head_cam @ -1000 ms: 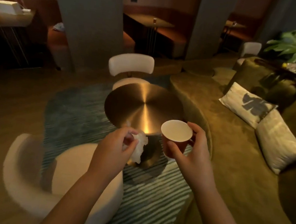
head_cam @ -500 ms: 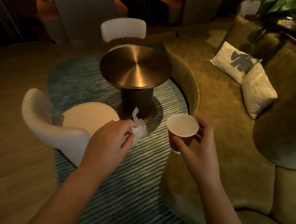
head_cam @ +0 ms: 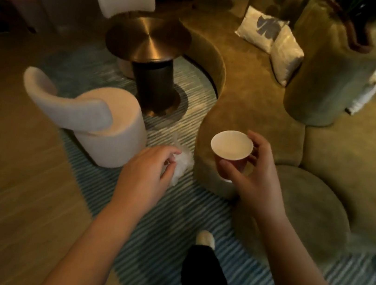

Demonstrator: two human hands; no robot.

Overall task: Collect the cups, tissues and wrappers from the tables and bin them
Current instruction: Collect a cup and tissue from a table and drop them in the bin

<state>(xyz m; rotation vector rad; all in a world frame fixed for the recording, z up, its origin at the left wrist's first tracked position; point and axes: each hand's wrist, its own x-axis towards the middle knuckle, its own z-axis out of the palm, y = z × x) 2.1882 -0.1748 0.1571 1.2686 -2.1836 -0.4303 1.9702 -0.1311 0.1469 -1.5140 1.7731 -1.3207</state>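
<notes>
My right hand (head_cam: 253, 176) grips a red paper cup (head_cam: 230, 151) by its side; the cup stands upright and its white inside looks empty. A crumpled white tissue (head_cam: 181, 165) is pinched in the fingers of my left hand (head_cam: 146, 177). Both hands hover at chest height over a striped blue-green rug (head_cam: 155, 242), a short gap apart. The round brass table (head_cam: 148, 39) sits farther off at the upper left, with nothing on its top.
A cream barrel chair (head_cam: 92, 120) stands just left of my left hand, and a second one (head_cam: 125, 0) behind the table. An olive curved sofa (head_cam: 252, 78) with two cushions (head_cam: 271, 35) fills the right. My leg and shoe (head_cam: 205, 240) are below.
I have stepped back from the brass table, which now lies farther away and higher in view. Both hands keep hold of the tissue and the cup, and my leg and shoe have come into view.
</notes>
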